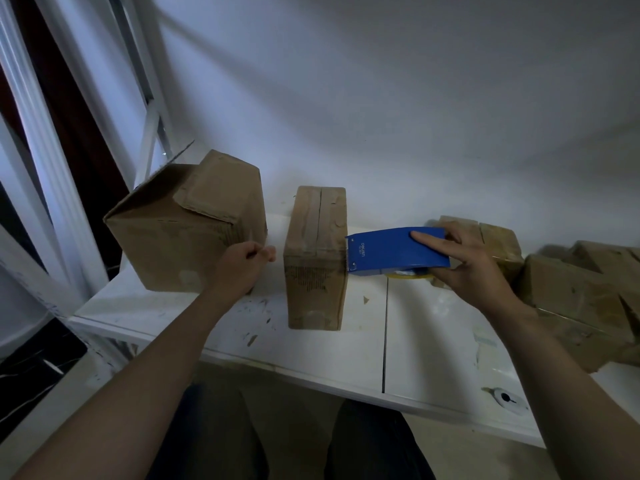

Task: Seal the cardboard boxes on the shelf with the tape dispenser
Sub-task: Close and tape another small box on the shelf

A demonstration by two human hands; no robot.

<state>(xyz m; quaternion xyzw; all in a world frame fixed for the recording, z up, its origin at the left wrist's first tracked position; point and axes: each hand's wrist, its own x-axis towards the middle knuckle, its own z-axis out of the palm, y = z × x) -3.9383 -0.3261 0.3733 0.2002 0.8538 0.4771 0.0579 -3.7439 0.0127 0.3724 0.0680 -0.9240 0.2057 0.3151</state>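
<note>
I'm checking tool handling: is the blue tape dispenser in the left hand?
No, the right hand grips the tape dispenser, its front end at the middle box.

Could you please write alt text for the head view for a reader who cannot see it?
A right hand holds a blue tape dispenser with its front edge against the side of a narrow cardboard box on a white shelf. The left hand, fingers curled, is beside a larger tilted box; more boxes lie at right.

tape roll [412, 276]: mostly hidden under dispenser [391, 251]
right boxes [581, 292]: cut off by frame edge
left hand [242, 263]: what fingers pinch, unclear
</note>
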